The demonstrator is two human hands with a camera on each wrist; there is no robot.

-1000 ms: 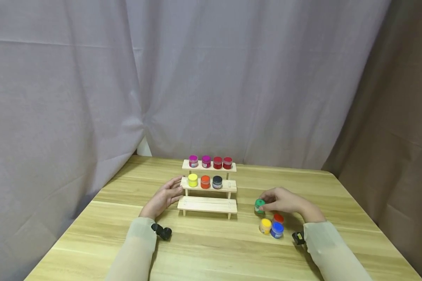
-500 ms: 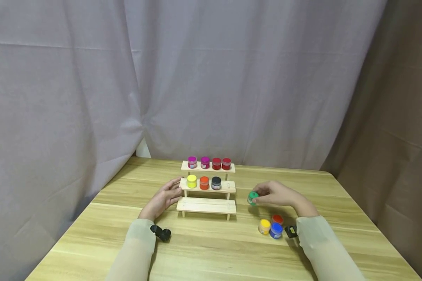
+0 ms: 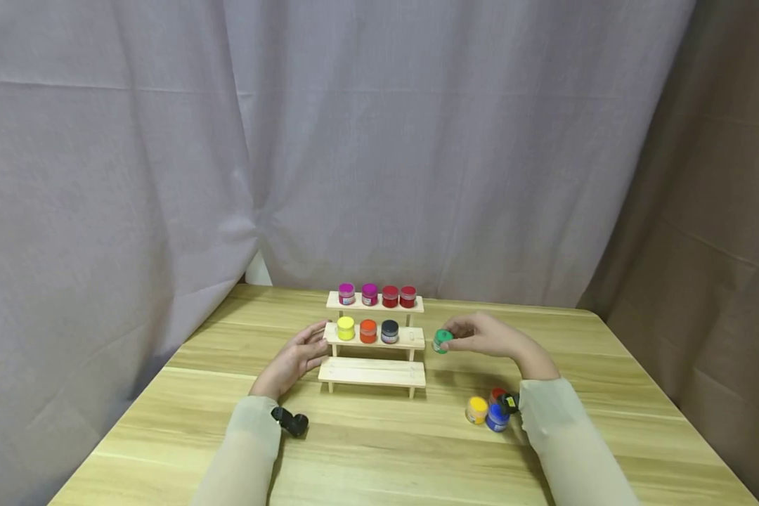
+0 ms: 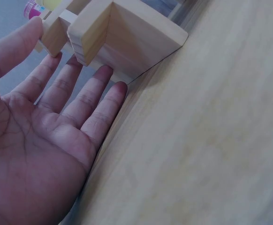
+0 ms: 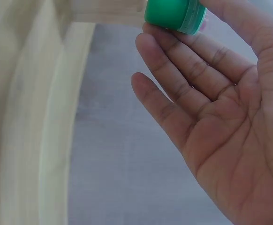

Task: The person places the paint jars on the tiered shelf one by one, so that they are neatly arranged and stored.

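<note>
Seven paint jars [image 3: 368,331] stand on the wooden rack [image 3: 372,372]; three jars [image 3: 496,419] are left on the tabletop [image 3: 379,457]. The right hand [image 3: 490,337] pinches the green jar [image 3: 442,341] aloft beside the middle tier [image 3: 416,339]; the left hand [image 3: 294,357] spreads straight fingers at the rack's left end

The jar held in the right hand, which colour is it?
The jar is green, clearest in the right wrist view.
</note>
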